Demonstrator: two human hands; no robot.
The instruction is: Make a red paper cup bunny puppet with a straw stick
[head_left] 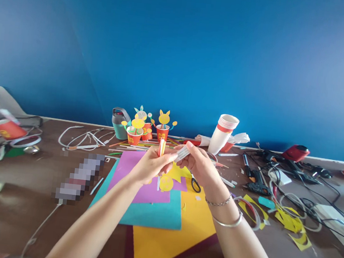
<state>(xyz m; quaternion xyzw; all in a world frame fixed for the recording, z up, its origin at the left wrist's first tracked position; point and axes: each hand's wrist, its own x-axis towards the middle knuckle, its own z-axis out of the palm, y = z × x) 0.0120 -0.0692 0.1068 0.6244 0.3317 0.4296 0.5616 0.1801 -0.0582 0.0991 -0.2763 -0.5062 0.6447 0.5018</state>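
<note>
My left hand (152,164) is closed around a few slim marker-like sticks (162,147), yellow, orange and red at the top, with a pale end showing below the fingers. My right hand (198,162) pinches a small whitish piece with lengthwise stripes (183,153); its exact kind is unclear. The left thumb reaches the near end of this piece. Below the hands lies a round yellow paper face (166,183). Beside it are a yellow paper scrap (180,172) and scissors with dark handles (196,185), partly hidden by the right hand.
Purple (123,177), teal (137,214) and orange-yellow (159,243) paper sheets overlap on the brown table. Behind stand a flask (120,124), red cups with paper figures (162,133) and stacked paper cups (222,135). Glue guns (257,182), cables and yellow scraps (292,221) lie right.
</note>
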